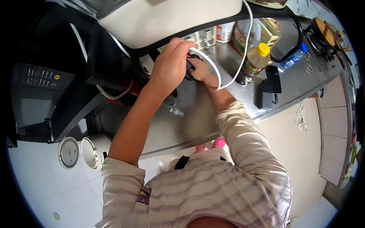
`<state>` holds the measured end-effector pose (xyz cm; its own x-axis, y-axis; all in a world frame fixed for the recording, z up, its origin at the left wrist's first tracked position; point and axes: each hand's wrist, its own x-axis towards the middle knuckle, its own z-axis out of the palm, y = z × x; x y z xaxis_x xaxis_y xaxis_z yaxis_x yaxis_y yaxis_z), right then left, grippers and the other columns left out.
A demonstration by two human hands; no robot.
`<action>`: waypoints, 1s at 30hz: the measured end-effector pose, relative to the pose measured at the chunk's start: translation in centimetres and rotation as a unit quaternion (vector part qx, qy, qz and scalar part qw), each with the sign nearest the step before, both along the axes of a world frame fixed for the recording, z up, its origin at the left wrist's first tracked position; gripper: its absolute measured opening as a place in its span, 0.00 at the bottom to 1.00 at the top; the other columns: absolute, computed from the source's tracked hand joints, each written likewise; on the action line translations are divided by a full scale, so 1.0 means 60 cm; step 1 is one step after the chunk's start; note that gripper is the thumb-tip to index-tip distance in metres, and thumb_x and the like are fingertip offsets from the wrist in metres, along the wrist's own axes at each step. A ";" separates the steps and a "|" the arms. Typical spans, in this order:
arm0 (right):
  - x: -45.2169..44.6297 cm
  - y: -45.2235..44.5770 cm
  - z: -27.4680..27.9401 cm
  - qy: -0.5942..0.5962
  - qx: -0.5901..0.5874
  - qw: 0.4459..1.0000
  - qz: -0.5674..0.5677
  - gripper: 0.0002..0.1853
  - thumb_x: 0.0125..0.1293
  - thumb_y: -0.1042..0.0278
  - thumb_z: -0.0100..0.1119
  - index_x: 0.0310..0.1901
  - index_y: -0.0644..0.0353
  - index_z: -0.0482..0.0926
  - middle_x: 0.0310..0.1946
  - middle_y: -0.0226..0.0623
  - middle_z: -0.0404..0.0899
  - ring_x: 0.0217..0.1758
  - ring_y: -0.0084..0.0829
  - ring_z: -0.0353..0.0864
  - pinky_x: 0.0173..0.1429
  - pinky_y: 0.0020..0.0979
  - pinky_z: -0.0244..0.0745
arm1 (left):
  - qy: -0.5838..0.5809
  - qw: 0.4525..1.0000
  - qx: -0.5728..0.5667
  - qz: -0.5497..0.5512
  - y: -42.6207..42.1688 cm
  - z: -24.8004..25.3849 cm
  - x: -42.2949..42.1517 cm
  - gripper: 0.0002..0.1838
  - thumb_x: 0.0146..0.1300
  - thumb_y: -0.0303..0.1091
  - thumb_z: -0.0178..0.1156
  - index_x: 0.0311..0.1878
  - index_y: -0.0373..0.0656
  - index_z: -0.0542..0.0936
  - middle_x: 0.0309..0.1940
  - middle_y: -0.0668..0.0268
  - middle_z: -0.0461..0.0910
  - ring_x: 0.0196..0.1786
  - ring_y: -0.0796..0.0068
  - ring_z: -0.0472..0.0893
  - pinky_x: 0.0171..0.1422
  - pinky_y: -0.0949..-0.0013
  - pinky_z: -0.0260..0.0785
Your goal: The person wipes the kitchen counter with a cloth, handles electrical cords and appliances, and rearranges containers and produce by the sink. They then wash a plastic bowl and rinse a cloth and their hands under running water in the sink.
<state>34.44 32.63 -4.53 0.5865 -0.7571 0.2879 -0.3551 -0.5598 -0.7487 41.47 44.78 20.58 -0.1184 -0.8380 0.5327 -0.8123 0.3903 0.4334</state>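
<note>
My left hand is raised over the counter below the cream appliance, its fingers curled closed at the end of a white cable. The cable loops right and up past the appliance; its plug end is hidden by my fingers. Lower down, my right hand grips a small black object with red trim. My left hand covers much of that object, so its kind is unclear. A white wall socket panel stands just behind both hands.
The cream appliance overhangs the steel counter. To the right are a yellow-capped bottle, a phone, a grey power bank, a blue-capped bottle and a white tub. A rice cooker with raised lid stands lower left.
</note>
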 end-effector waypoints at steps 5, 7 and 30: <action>0.035 0.095 -0.020 0.061 -0.028 0.991 0.119 0.24 0.49 0.70 0.59 0.52 0.58 0.77 0.53 0.45 0.76 0.62 0.39 0.70 0.67 0.40 0.61 | -0.026 0.999 0.026 0.010 -0.001 -0.007 0.017 0.11 0.61 0.18 0.48 0.46 0.37 0.75 0.41 0.54 0.74 0.44 0.53 0.75 0.48 0.64 0.68; -0.009 0.131 -0.018 0.047 -0.021 0.989 0.142 0.23 0.48 0.71 0.59 0.51 0.59 0.77 0.52 0.45 0.77 0.61 0.40 0.71 0.67 0.40 0.62 | -0.019 1.000 0.014 0.013 -0.001 -0.014 0.018 0.11 0.61 0.18 0.49 0.45 0.38 0.75 0.40 0.55 0.74 0.44 0.52 0.75 0.47 0.62 0.69; 0.142 0.348 -0.002 0.186 -0.050 0.955 0.226 0.23 0.69 0.60 0.41 0.63 0.54 0.67 0.68 0.48 0.59 0.72 0.45 0.57 0.72 0.44 0.52 | -0.086 0.992 0.085 0.035 0.048 -0.019 0.019 0.13 0.60 0.24 0.49 0.46 0.44 0.77 0.42 0.58 0.76 0.41 0.48 0.79 0.45 0.53 0.73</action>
